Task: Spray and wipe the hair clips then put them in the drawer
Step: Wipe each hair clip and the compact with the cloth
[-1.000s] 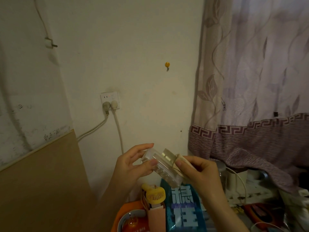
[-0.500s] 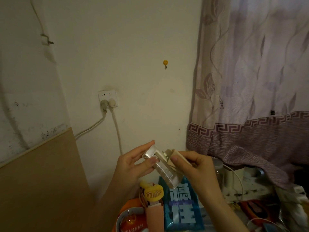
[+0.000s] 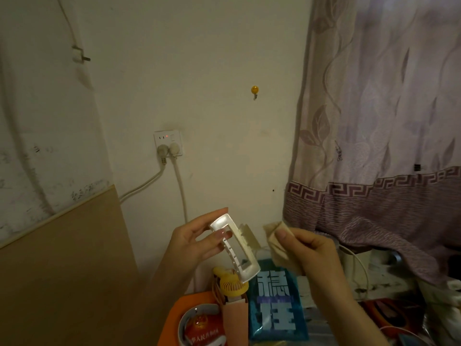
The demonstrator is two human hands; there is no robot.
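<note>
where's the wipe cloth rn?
Head view, lower centre-right: the cloth is pinched in the right hand, just right of the hair clip held by the left hand, not touching it.

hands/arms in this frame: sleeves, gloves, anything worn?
Both hands are bare: no gloves on the left hand or the right hand. No rings, watch or bracelets show. Both forearms are bare as far as the frame shows them, with no sleeve edge in view. Nails look short and unpainted, though the dim light makes that hard to confirm.
</note>
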